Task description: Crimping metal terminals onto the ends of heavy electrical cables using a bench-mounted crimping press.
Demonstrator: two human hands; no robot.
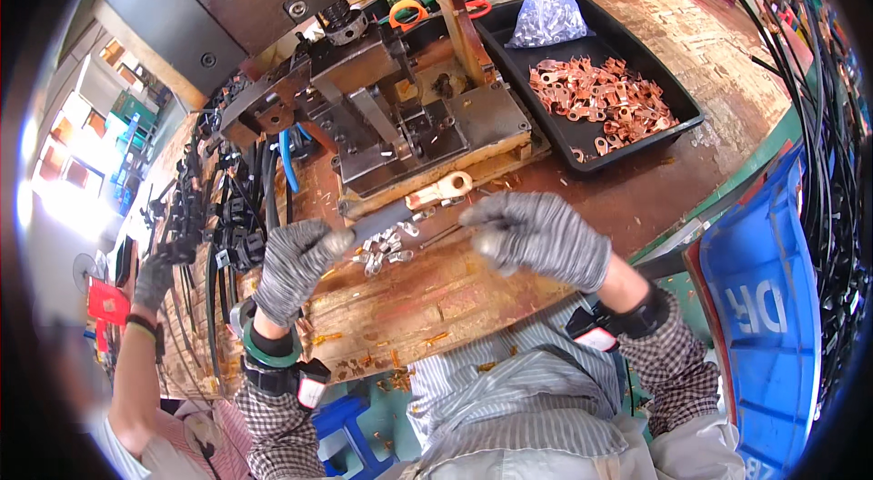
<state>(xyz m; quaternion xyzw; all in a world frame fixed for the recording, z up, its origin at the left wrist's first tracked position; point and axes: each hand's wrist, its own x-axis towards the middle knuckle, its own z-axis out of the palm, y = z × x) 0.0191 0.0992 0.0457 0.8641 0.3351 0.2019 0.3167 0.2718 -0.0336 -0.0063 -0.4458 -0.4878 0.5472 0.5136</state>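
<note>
Your left hand [300, 266], fingers drawn together, is nearer the copper-ended bar [436, 193], at its dark end; your right hand [541, 239] curls near its ring end. Any pinch: cannot tell. The bar slants up rightward between them, before the press [496, 121] on the bench [446, 303].

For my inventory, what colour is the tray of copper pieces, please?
The tray is black, shown in the head view.

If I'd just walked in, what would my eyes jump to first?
Probably the heap of copper-coloured pieces in the black tray, at the upper right. Next, the grey-gloved left hand and right hand, in front of the dark metal machine. Then the big blue crate at the right.
</note>
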